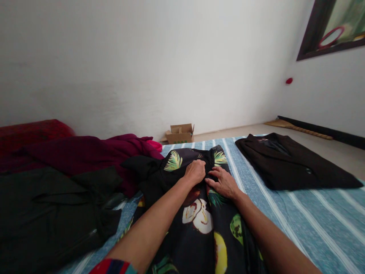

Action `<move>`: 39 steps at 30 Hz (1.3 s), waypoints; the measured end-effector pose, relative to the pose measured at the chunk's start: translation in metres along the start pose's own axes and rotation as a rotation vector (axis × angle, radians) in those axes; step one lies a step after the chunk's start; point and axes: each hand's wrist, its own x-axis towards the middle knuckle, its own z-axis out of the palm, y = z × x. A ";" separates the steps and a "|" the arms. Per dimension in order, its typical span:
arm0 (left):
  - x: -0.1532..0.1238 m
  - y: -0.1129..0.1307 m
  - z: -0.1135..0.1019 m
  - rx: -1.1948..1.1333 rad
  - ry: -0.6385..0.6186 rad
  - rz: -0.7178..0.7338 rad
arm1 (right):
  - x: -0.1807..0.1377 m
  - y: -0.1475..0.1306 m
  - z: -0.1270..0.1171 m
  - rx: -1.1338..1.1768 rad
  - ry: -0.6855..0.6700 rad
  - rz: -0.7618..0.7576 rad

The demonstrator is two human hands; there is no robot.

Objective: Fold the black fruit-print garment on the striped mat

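A black garment (pixel 196 236) printed with fruit and green leaves lies on the striped sheet in front of me. Near its far end, my left hand (pixel 196 172) is closed in a fist on a plain black part of the cloth; its fingertips are partly hidden. My right hand (pixel 224 183) rests just beside it on the same garment, palm down with the fingers apart. Plain black fabric bunches to the left of my left hand. Whether the garment is a dress or an apron I cannot tell.
A folded dark jacket (pixel 285 163) lies to the right on the blue striped sheet (pixel 308 220). Dark clothing (pixel 51 213) and a maroon cloth (pixel 94 152) are heaped at left. Beyond the sheet's far edge, an open cardboard box (pixel 180 134) stands by the wall (pixel 171 68).
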 end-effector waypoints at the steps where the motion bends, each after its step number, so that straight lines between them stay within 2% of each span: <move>1: 0.008 0.004 0.004 -0.018 0.000 0.002 | 0.000 0.000 0.000 0.000 0.001 -0.006; 6: 0.036 0.015 0.020 -0.068 -0.035 -0.028 | 0.000 -0.001 -0.002 0.013 0.002 -0.047; 9: 0.039 0.014 0.023 -0.074 -0.031 -0.054 | 0.000 -0.002 -0.003 0.007 -0.004 -0.036; 12: 0.033 0.005 0.014 -0.071 -0.001 -0.058 | -0.001 -0.002 -0.002 -0.010 -0.002 -0.013; 15: 0.014 -0.010 -0.005 -0.035 0.033 -0.077 | 0.000 -0.001 0.000 -0.015 0.003 -0.001; 19: -0.038 -0.025 -0.030 0.061 0.056 -0.127 | 0.000 0.000 0.001 0.000 -0.001 0.010; 22: -0.081 -0.030 -0.037 0.235 0.085 -0.185 | 0.000 -0.002 0.000 0.004 -0.002 0.012; 25: -0.110 -0.036 -0.034 0.343 0.098 -0.324 | -0.001 -0.003 -0.001 0.009 0.003 0.007; 31: -0.126 -0.051 -0.020 0.238 -0.009 -0.500 | -0.002 -0.003 0.000 0.021 0.006 -0.002; 33: -0.128 -0.048 -0.018 0.235 0.012 -0.527 | -0.002 -0.002 0.000 0.023 0.005 -0.002; 36: -0.135 -0.035 -0.018 0.340 0.104 -0.470 | -0.002 -0.001 0.001 0.027 0.007 0.002; 39: -0.147 -0.022 -0.020 0.402 0.113 -0.348 | -0.002 0.000 0.002 0.024 0.005 -0.001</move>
